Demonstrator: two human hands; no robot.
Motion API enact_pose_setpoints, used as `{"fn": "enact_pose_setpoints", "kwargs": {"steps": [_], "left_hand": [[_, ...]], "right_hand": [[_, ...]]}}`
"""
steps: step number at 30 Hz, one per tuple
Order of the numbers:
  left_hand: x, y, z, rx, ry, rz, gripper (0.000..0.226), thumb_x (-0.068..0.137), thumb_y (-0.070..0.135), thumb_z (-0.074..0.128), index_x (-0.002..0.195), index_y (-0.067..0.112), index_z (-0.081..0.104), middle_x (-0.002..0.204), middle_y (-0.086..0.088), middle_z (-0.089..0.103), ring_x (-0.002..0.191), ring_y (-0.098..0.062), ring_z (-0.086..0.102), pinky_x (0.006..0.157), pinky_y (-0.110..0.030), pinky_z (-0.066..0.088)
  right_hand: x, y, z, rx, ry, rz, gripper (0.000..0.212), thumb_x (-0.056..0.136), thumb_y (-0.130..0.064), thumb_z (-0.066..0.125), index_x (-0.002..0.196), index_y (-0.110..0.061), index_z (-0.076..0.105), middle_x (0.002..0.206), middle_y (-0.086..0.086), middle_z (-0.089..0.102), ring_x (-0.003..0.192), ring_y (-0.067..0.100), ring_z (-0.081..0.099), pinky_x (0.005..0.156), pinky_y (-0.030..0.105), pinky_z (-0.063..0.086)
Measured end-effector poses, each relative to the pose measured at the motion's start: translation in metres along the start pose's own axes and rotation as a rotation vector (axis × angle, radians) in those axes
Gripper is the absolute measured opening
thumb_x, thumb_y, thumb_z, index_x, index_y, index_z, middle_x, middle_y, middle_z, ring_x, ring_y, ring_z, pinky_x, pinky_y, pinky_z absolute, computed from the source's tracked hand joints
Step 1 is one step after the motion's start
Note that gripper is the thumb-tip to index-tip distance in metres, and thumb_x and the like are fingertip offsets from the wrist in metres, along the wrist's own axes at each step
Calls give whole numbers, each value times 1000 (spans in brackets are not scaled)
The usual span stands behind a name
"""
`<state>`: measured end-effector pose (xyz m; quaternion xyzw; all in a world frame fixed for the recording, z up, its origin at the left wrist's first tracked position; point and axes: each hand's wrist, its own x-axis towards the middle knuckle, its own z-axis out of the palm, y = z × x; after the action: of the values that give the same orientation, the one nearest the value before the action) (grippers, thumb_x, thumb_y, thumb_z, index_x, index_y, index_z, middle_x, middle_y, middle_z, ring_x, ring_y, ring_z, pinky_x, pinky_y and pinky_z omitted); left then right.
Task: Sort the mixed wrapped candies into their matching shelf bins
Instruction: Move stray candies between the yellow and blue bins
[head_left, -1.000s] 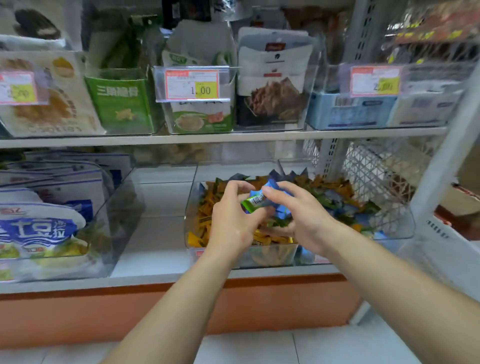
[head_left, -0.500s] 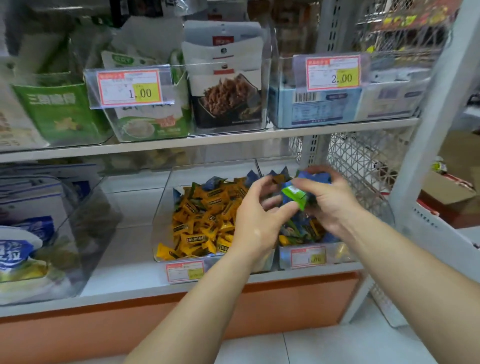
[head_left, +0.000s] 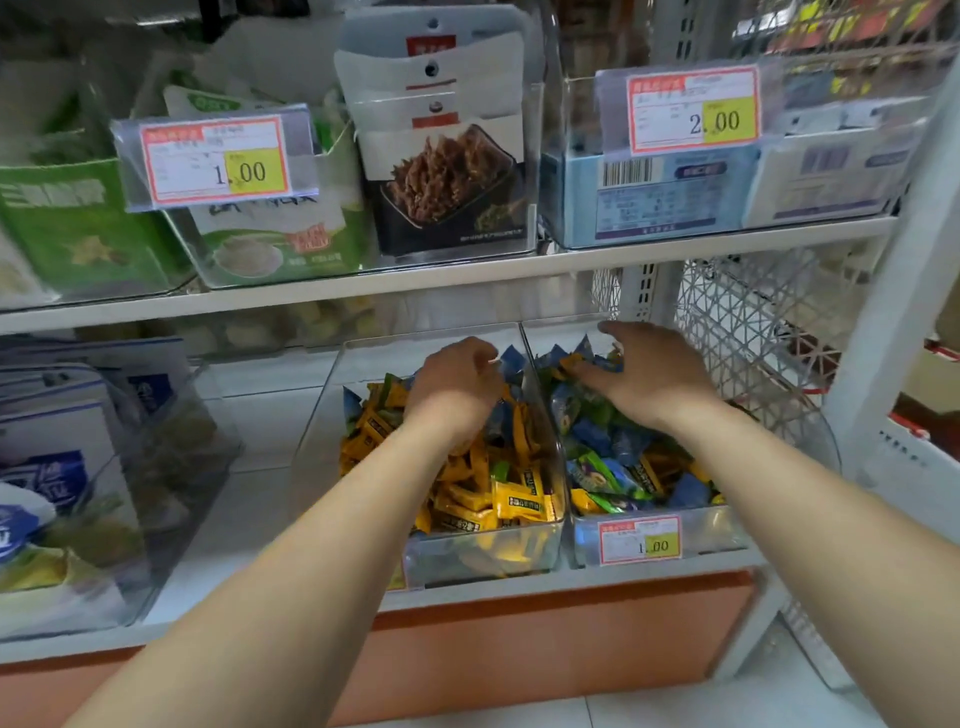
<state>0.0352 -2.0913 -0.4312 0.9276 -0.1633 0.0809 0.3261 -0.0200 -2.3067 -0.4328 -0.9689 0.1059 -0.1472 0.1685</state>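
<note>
Two clear bins stand side by side at the right end of the lower shelf (head_left: 249, 509), their front walls at its front edge.

Left bin (head_left: 467, 561) – filled mostly with yellow candies (head_left: 509, 499); a few green and blue ones lie mixed among them. The left hand (head_left: 457, 384) is down in the rear half of this bin, back of the hand up. Its fingers (head_left: 470, 345) are curled downward onto the pile, just beside a blue candy (head_left: 511, 358) that stands against the dividing wall. The fingertips are hidden behind the hand, so it cannot be told whether they grasp anything.

Right bin (head_left: 717, 530) – holds blue and green candies (head_left: 608, 467) with some yellow ones scattered through. A price tag (head_left: 639, 540) is fixed to its front wall. The right hand (head_left: 649, 374) lies palm down over the rear of this pile. Its fingers (head_left: 615, 328) are spread and loosely bent, released, with nothing seen held. The thumb touches the candies near the dividing wall.

Both forearms reach in from the shelf's front edge, one to each bin.

A white mesh panel (head_left: 753, 322) closes the right end of the lower shelf, just beside the right bin. Blue and white bags (head_left: 52, 467) sit in a clear bin toward the left end, well apart from the candy bins. The upper shelf (head_left: 467, 275) carries clear bins of packaged snacks, two of them with price tags.
</note>
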Motion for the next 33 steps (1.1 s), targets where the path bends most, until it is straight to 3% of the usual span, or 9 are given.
{"fn": "enact_pose_setpoints", "kwargs": {"steps": [2, 5, 11, 14, 16, 20, 25, 28, 33], "left_hand": [[24, 0, 14, -4, -49, 60, 39, 97, 32, 56, 136, 27, 55, 141, 4, 56, 128, -19, 52, 107, -35, 43], [43, -9, 30, 55, -221, 125, 63, 91, 38, 65, 147, 24, 41, 149, -3, 47, 135, -25, 46, 111, -40, 38], [45, -30, 25, 106, -133, 180, 34, 85, 42, 72, 115, 27, 67, 111, 4, 67, 105, -19, 61, 89, -35, 48], [36, -29, 2, -122, 19, 108, 25, 88, 37, 70, 110, 26, 67, 103, 7, 69, 94, -11, 64, 81, -29, 51], [26, -22, -16, -314, 84, 78, 17, 88, 32, 71, 105, 29, 67, 100, 10, 71, 93, -7, 66, 81, -26, 54], [-5, -3, -27, -706, 15, 24, 19, 85, 17, 77, 101, 24, 70, 96, 4, 75, 88, -15, 73, 72, -25, 59], [-23, 5, -23, -954, -97, -14, 24, 90, 3, 68, 113, 9, 65, 102, -13, 75, 91, -22, 74, 74, -23, 57], [-19, 2, -14, -716, -56, 43, 16, 91, 8, 68, 106, 13, 68, 98, -4, 76, 91, -16, 72, 80, -27, 57], [-10, -25, -7, 192, -278, 246, 18, 90, 40, 66, 108, 37, 67, 110, 13, 65, 95, -10, 61, 78, -30, 52]], "right_hand": [[1, -4, 5, 62, 18, -69, 65, 90, -68, 46, 146, -33, 44, 151, 0, 47, 133, 27, 48, 104, 39, 43], [-3, -4, 20, 64, -232, -161, 54, 97, -62, 41, 141, -33, 51, 147, -3, 51, 133, 26, 48, 98, 35, 41], [-9, 7, 25, 27, -222, -194, 49, 99, -50, 47, 144, -30, 49, 150, 0, 48, 137, 25, 42, 110, 41, 36], [-7, -6, 16, -55, 47, -268, 43, 97, -45, 53, 137, -31, 54, 139, -1, 57, 127, 26, 50, 105, 40, 39], [-7, -25, 9, 210, 118, -258, 38, 98, -38, 53, 136, -33, 55, 134, -7, 59, 122, 18, 52, 98, 31, 40], [-12, -66, 2, 862, -182, -137, 41, 101, -32, 53, 141, -40, 49, 133, -4, 59, 120, 16, 55, 101, 30, 45], [-18, -63, -6, 811, -204, -210, 40, 95, -16, 64, 133, -26, 59, 130, -6, 63, 123, 15, 56, 107, 28, 44], [-14, -52, -7, 740, -81, -109, 39, 93, -17, 66, 130, -30, 59, 131, -1, 61, 120, 20, 57, 105, 37, 46], [-9, -28, -1, 638, 4, -18, 27, 93, -19, 66, 119, -23, 58, 112, -6, 59, 109, 20, 58, 89, 33, 48]]}}
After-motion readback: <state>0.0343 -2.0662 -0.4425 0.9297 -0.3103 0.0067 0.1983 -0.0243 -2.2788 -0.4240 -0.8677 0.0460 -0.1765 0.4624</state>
